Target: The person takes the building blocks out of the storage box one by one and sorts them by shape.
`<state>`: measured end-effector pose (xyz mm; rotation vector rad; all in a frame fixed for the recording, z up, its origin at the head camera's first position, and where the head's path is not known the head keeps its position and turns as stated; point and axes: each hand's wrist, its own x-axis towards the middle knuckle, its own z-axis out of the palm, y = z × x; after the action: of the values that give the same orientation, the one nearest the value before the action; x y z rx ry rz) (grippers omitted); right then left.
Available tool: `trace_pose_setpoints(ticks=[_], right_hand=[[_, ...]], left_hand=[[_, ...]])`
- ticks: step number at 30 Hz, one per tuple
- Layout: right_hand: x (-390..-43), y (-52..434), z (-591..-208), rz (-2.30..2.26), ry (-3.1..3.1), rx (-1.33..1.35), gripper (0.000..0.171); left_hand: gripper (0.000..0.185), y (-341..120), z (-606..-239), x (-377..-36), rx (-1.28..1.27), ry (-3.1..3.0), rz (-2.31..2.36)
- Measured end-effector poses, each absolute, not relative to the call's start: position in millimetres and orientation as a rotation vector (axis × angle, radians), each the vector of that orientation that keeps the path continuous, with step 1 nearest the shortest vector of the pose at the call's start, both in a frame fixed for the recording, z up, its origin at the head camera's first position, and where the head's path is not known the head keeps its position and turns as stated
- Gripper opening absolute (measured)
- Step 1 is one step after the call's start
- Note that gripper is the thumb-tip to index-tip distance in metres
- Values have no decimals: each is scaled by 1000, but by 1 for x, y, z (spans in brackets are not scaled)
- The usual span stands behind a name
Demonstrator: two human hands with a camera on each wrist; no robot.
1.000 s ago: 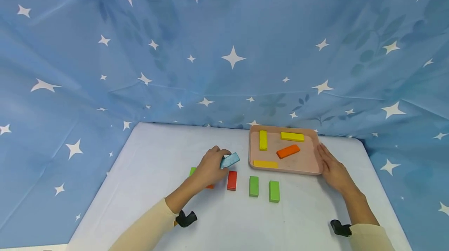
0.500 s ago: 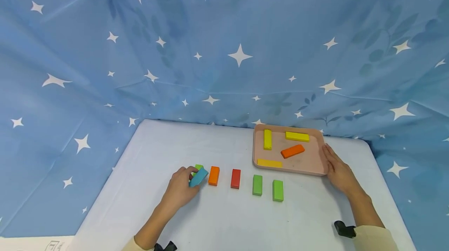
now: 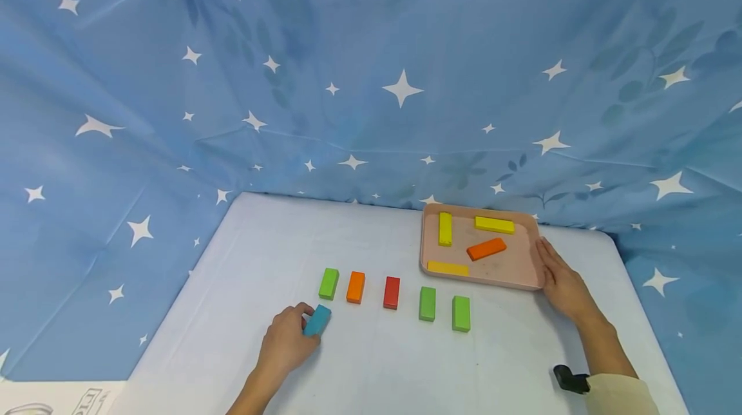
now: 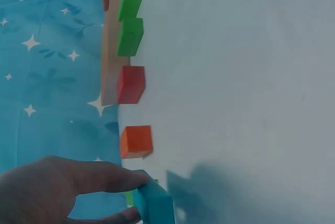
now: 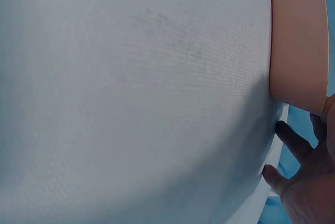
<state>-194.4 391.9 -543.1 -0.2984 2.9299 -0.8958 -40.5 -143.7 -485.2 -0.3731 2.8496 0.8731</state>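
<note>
Pinching a blue block (image 3: 317, 320) between thumb and curled fingers, my left hand (image 3: 285, 344) has its grip closed around that block's near end, low over the white tabletop (image 3: 377, 363). From the left wrist view the block (image 4: 156, 205) sits at the fingertips (image 4: 125, 181), and I cannot tell whether its underside is touching the tabletop or just above it.

Just beyond that grip and slightly to its right runs a row of 5 blocks lying on the tabletop, each apart from the next: a green block (image 3: 328, 283) nearest the held one, then an orange block (image 3: 355, 287), a red block (image 3: 391, 292), a second green block (image 3: 427, 303) and a third green block (image 3: 461, 313). The blue block is near the first green one but not touching it.

My right hand (image 3: 564, 286) lies well apart from the left, its fingers straight and relaxed, with no grip closed on anything; they rest against the right edge of a pink tray (image 3: 522, 276). In the right wrist view the fingers (image 5: 293, 143) spread flat on the tabletop beside the tray wall (image 5: 297, 41).

Inside the tray, left of that hand, lie 3 yellow blocks (image 3: 494, 225) and 1 orange block, tilted, in the middle. A blue starred cloth (image 3: 371, 80) hangs behind everything.
</note>
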Motion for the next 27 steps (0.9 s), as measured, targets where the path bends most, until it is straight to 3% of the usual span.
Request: trace_pose_setpoints(ticks=[27], right_hand=[[-194,391,-543,-885,2920,-301,56]], left_hand=[[40,-131,-508,-26,-533,2840,791]])
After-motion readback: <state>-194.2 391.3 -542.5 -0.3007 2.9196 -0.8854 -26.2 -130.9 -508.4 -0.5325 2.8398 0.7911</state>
